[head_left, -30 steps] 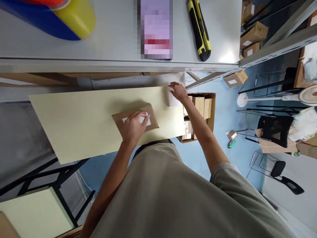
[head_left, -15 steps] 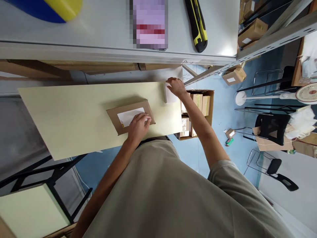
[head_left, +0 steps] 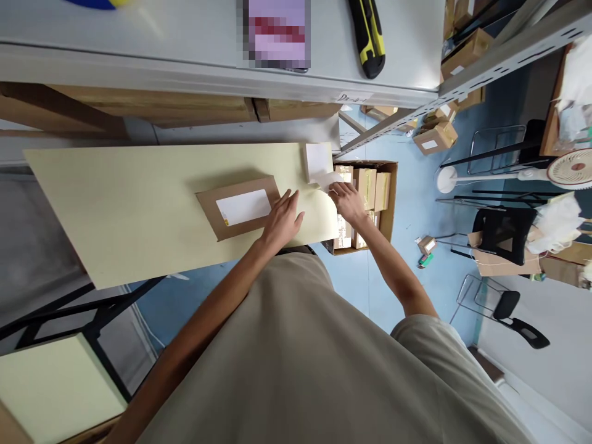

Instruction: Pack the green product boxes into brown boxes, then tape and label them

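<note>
A flat brown cardboard box [head_left: 210,206] with a white label [head_left: 243,206] stuck on top lies on the pale yellow table [head_left: 115,203]. My left hand [head_left: 283,221] rests flat at the box's right end, fingers spread and open. My right hand [head_left: 345,198] is at the table's right edge, pinching a curled white label sheet [head_left: 327,180] that it lifts off a small white stack of labels [head_left: 318,160].
A grey shelf [head_left: 185,43] above holds a phone [head_left: 276,31] and a yellow-black utility knife [head_left: 370,37]. An open carton of small boxes [head_left: 386,203] stands on the blue floor right of the table. Chairs, a fan [head_left: 571,169] and more boxes are farther right.
My left hand slid right off the label to the box's right end and spread open. My right hand pulled back from the label stack with a sheet curling up in its fingers.
</note>
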The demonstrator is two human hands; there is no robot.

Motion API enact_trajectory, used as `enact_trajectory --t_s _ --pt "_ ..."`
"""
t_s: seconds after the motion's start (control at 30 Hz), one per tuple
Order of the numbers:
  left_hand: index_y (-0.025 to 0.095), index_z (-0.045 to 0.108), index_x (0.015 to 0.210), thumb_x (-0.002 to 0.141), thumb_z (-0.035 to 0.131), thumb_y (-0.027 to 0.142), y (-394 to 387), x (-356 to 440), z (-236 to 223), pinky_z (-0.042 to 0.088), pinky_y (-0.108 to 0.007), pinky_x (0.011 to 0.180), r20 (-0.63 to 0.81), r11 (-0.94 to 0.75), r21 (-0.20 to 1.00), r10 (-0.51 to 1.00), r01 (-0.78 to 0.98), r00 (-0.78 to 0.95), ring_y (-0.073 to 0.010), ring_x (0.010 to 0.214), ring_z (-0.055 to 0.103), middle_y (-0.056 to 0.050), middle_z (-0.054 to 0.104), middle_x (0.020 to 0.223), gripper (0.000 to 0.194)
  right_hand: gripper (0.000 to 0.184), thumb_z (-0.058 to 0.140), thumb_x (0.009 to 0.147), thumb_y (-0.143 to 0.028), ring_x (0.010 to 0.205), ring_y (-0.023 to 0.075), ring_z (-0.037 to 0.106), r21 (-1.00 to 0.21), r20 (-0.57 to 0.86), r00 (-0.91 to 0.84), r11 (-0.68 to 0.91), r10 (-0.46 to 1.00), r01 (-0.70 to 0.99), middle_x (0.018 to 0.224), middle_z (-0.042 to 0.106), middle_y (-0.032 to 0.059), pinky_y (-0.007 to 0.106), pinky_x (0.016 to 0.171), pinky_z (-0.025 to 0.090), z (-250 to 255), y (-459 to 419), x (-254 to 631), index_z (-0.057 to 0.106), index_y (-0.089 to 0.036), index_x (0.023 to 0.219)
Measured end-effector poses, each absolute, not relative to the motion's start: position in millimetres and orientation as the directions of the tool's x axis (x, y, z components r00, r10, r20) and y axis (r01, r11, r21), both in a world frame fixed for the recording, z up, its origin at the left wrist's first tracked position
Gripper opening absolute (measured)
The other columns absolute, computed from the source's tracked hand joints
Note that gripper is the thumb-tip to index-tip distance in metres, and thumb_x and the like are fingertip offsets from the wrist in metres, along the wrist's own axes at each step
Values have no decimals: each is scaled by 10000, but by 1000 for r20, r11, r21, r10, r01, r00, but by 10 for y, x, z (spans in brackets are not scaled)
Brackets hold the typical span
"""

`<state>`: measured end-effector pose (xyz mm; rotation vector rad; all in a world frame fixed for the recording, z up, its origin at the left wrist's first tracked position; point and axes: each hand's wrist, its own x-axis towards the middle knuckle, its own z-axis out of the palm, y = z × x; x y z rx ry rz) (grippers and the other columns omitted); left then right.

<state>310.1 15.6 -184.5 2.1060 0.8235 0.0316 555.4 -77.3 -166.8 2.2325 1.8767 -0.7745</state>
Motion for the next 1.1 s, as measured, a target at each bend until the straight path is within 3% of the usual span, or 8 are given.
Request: enact_trajectory --t_s 0.2,0.37,0.6,0.73,0.83,0.9,1.0,1.1 --pt "7 423 1703 1073 583 202 154 3460 -1950 386 -531 1394 -278 -500 700 467 510 840 -373 1705 423 -310 518 1732 678 484 391 1163 -195 1456 387 620 -225 -332 195 -278 923 934 1554 702 166 646 1274 494 -1790 -414 5674 709 -211 1527" --pt "36 422 1711 1074 567 221 70 3401 -1993 410 -541 1385 -258 -509 709 456 488 851 -372 1692 446 -287 555 1712 679 576 590 1140 -315 1609 431 485 -221 -245 252 -307 936 926 1720 556 203 682 1339 427 -1946 189 5769 526 -178 1696" --pt "43 410 1718 1102 530 252 10 3195 -2046 397 -527 1400 -309 -424 727 500 540 809 -348 1699 441 -287 545 1721 661 856 856 1001 -366 1705 433 389 -241 -445 102 -228 890 943 1816 416 267 648 1388 393 -2227 45 5735 485 -72 1714" --pt "82 420 1724 1096 540 249 3 3196 -2094 396 -531 1404 -303 -400 742 515 537 802 -339 1691 456 -257 565 1717 661 686 777 1047 -277 1700 404 419 -244 -481 95 -237 871 940 1842 382 237 624 1357 454 -2264 -63 5725 564 -96 1674" --pt "73 429 1719 1093 539 244 31 3201 -2119 397 -530 1404 -304 -394 751 507 531 806 -344 1686 462 -253 566 1717 658 463 708 1076 -226 1618 398 542 -243 -511 81 -234 856 941 1836 424 166 615 1296 532 -2203 -50 5753 722 -159 1534" --pt "66 437 1714 1095 529 240 70 3218 -2133 396 -528 1403 -309 -391 755 495 526 812 -348 1686 461 -250 562 1722 650 343 646 1108 -227 1494 379 666 -254 -527 77 -244 847 936 1765 548 119 600 1232 591 -2132 5 5810 808 -194 1409" --pt "72 429 1727 1091 510 223 173 3335 -2179 379 -533 1412 -308 -399 761 471 511 826 -352 1704 430 -239 537 1746 659 380 498 1182 -270 1269 318 794 -288 -464 146 -305 874 908 1539 760 96 538 1130 654 -2007 198 5990 828 -207 1360" --pt "26 399 1742 1066 517 201 357 3609 -2308 332 -556 1431 -300 -436 761 419 480 857 -391 1741 344 -269 395 1826 708 437 436 1219 -370 1270 299 788 -288 -279 254 -333 926 898 1464 795 107 490 1139 639 -1913 527 6251 791 -200 1409"
